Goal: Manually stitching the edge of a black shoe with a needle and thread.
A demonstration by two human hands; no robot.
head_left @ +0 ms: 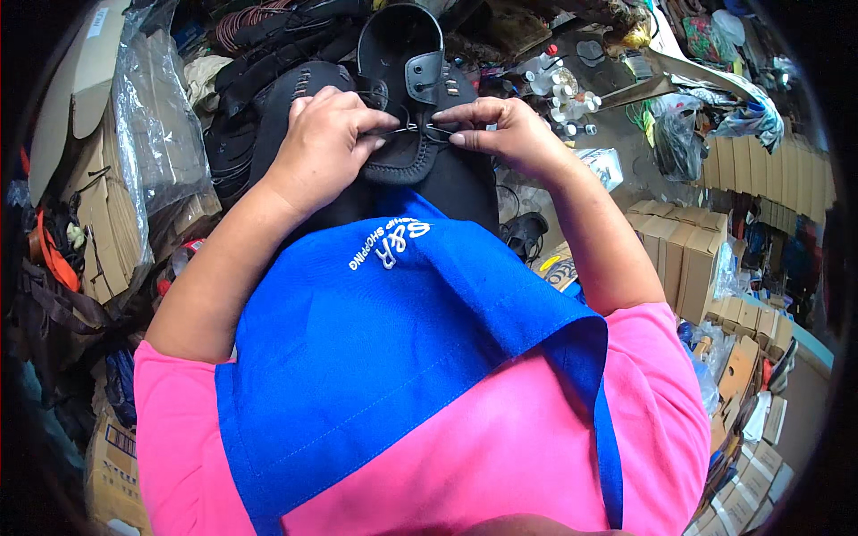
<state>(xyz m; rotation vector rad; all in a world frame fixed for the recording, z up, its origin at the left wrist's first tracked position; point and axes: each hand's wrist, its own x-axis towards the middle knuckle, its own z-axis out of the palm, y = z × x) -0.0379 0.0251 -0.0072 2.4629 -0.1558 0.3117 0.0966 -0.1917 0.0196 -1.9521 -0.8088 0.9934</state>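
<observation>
A black leather shoe rests on my lap, its rounded, stitched toe pointing toward me and its open heel end away. Across its front runs a thin dark shoelace, looped near the middle. My left hand pinches one side of the lace between thumb and forefinger. On the other side, my right hand holds the lace in a similar pinch. A punched side flap stands raised just beyond the fingers. The shoe's far end reaches the top edge of the view.
A blue apron covers my front. Clear plastic and cardboard sheets stand at the left. Several small bottles are on the floor at the far right. Stacked brown boxes stand nearer on the right. Dark shoe-like pieces lie by my right leg.
</observation>
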